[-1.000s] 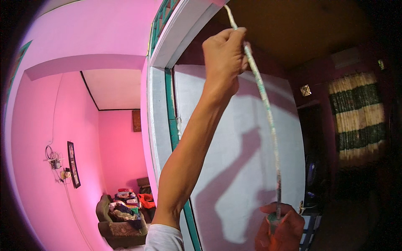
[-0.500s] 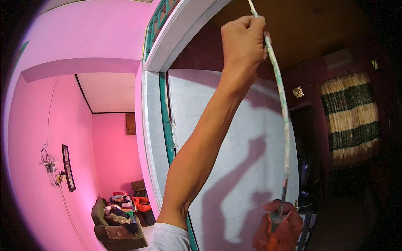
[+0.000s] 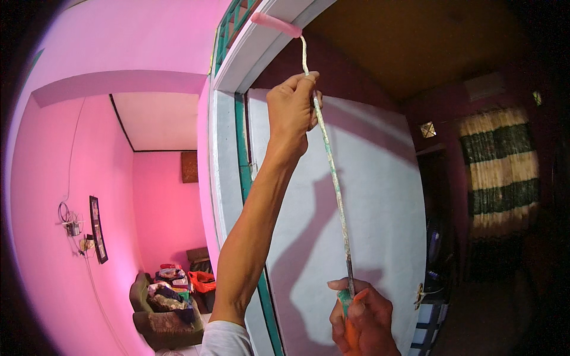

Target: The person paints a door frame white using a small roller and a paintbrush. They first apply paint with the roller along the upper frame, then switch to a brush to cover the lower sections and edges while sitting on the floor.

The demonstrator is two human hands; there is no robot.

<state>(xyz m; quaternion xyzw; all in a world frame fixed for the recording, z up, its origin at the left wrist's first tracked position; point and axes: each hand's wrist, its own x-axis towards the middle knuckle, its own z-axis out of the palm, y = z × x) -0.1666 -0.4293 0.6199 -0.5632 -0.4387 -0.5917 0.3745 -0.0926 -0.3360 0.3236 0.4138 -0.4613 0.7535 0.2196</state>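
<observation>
My left hand (image 3: 292, 110) grips the paint roller's long pole (image 3: 332, 178) high at upper centre; my right hand (image 3: 363, 317) clasps its orange-green handle at the bottom edge. The pink roller head (image 3: 276, 25) touches the white door frame (image 3: 249, 50) at the top.

We are looking past a white door (image 3: 356, 202) standing open in its white-and-green frame (image 3: 228, 178). Pink walls (image 3: 53, 178) are filling the room on the left, where a dark framed picture (image 3: 98, 228) is hanging beside a tangle of wires (image 3: 71, 222). A sofa (image 3: 160, 314) is sitting low down, piled with clothes (image 3: 172, 282). A striped curtain (image 3: 502, 166) is hanging in the dark room on the right.
</observation>
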